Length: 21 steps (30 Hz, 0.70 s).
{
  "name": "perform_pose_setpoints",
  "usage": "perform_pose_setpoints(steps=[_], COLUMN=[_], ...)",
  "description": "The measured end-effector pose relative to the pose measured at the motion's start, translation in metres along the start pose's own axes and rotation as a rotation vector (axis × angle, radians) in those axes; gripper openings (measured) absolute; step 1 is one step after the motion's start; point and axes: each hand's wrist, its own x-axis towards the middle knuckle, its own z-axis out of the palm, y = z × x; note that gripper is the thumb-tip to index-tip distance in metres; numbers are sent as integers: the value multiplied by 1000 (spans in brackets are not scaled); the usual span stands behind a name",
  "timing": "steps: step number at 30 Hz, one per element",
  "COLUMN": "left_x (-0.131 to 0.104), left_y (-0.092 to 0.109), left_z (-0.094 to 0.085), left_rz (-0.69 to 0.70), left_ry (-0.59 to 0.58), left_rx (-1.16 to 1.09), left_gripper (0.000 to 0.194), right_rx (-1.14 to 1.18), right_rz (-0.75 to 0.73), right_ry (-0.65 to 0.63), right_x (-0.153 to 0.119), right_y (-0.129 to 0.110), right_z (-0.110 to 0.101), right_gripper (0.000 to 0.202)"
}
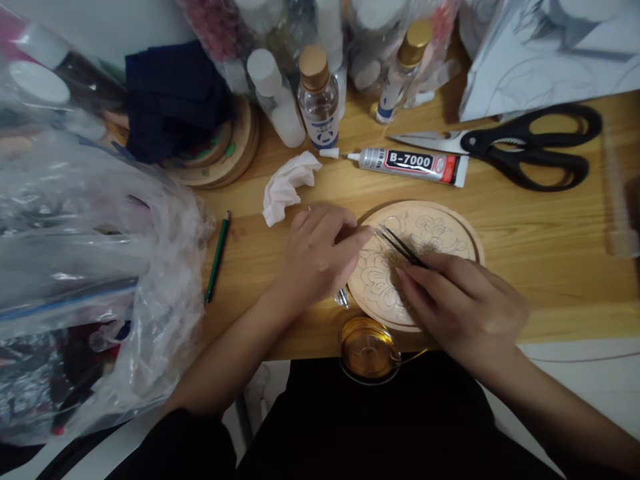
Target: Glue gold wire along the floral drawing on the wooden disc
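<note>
My right hand point(465, 300) is closed on black tweezers point(400, 245), whose two tips point up and left over a round wooden board point(383, 313) drawn with flower outlines. My left hand point(325, 257) is at the board's left edge, its fingers curled and the thumb and forefinger reaching close to the tweezer tips. Whatever it pinches is too small or hidden to make out. From beneath this hand a shiny silver piece point(341, 298) sticks out, mostly covered. A spool of gold wire point(369, 350) sits at the table's front edge, just below the board.
Behind the board lie a B-7000 glue tube point(410, 165) and black-handled scissors point(505, 143). A crumpled tissue point(290, 187), a green pencil point(219, 257) and a large plastic bag point(165, 267) are to the left. Bottles, including one with a wooden-coloured cap point(317, 100), stand at the back.
</note>
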Motion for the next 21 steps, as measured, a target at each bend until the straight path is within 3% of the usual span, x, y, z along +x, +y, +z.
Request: perform_pose_setpoints(steps=[21], left_x=[3], left_y=[2], left_z=[-1], left_rz=[23], left_ry=[19], left_rx=[52], left_gripper=[17], right_rx=[31], right_rz=[-2], right_ry=[13], right_x=[-1], right_y=[1], right_z=[3], right_gripper=[17])
